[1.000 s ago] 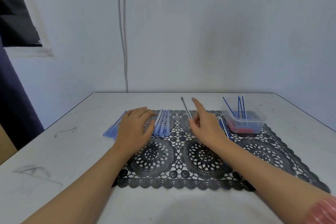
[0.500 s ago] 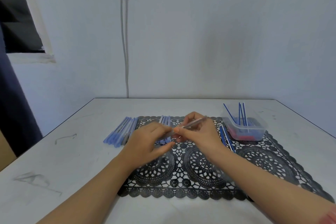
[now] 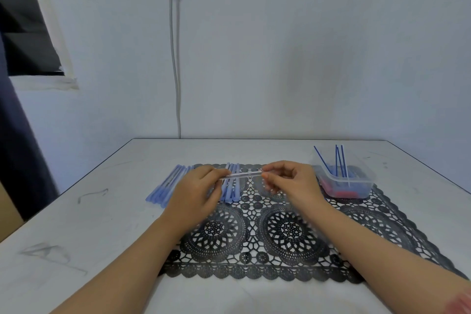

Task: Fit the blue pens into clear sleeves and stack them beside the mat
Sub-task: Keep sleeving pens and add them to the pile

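Clear sleeve (image 3: 242,175) held level above mat (image 3: 280,232), left hand (image 3: 196,187) pinching one end, right hand (image 3: 293,181) pinching other. Risk: narrow fingertip grip lets sleeve slip, drop among loose pens (image 3: 232,186) below; pen tip off-axis at sleeve mouth would jam or bend.

Bare mat (image 3: 288,231) lies open between pen bundle (image 3: 231,190) and tub (image 3: 356,184).

I record both forearms extended from the near edge toward centre. My left hand (image 3: 196,186) and right hand (image 3: 293,181) face each other, fingers curled, each pinching one end of a clear sleeve (image 3: 242,175).
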`<state>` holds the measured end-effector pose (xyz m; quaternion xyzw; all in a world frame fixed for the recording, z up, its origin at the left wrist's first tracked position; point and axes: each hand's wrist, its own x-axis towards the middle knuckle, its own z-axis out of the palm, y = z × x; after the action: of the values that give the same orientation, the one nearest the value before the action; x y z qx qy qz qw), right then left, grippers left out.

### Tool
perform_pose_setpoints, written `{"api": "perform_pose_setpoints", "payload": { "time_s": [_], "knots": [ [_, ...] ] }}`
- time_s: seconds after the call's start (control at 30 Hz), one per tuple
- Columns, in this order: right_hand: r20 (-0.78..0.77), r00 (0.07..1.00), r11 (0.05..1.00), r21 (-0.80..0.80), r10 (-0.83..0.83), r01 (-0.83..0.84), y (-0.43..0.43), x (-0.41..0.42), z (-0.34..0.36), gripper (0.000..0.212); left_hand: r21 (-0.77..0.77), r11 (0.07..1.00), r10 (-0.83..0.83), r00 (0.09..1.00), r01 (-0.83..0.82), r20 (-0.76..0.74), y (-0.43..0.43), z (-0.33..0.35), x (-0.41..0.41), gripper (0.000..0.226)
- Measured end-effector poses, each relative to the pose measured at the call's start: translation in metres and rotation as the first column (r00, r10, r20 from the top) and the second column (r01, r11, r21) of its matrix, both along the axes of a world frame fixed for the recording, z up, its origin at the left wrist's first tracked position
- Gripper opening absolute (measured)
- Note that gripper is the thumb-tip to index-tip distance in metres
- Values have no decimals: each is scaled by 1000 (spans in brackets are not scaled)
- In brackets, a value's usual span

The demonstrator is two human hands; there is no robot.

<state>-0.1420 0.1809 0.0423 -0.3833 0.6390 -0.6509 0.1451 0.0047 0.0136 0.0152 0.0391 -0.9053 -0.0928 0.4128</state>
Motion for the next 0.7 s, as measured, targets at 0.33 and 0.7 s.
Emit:
{"api": "perform_pose_setpoints", "payload": {
  "time_s": [0.33,0.7],
  "knots": [
    [-742,649,917,360,168,175,-8,-11,-14,32,81,996,19,998,-24,57,-4,-4,-2,39],
    [-947,320,960,60,-33,274,-10,-16,-26,8,-79,990,118,993,-116,25,4,2,-3,29]
  ]
}}
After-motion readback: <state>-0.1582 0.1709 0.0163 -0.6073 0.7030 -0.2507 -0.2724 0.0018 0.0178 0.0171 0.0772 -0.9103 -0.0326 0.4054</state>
